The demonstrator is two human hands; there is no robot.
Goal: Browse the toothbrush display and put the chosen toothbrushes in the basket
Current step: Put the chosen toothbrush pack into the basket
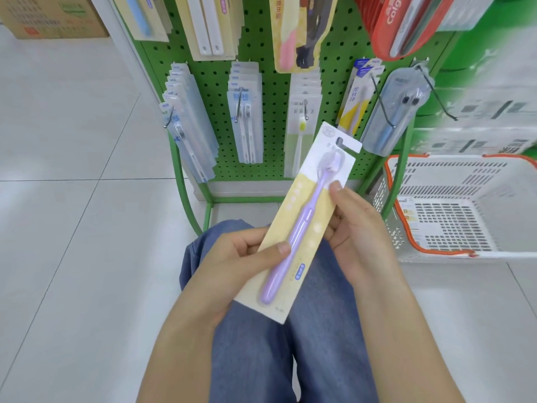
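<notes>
A purple toothbrush in a white and yellow card pack [305, 225] is held slantwise above my lap, in front of the green pegboard display [279, 91]. My left hand [232, 263] grips the pack's lower left edge, thumb lying on the handle. My right hand [357, 228] pinches the right edge, thumb near the brush neck. The white basket with an orange rim [462, 251] stands on the floor to the right, holding a few flat items at its left side.
Toothbrush packs hang on hooks across the pegboard: clear packs [189, 126], white twin packs [245, 112], a red pack [401, 21] at the top right. Bare metal hooks [441, 100] stick out on the right. A cardboard box [52, 16] sits far left. White tiled floor surrounds the stand.
</notes>
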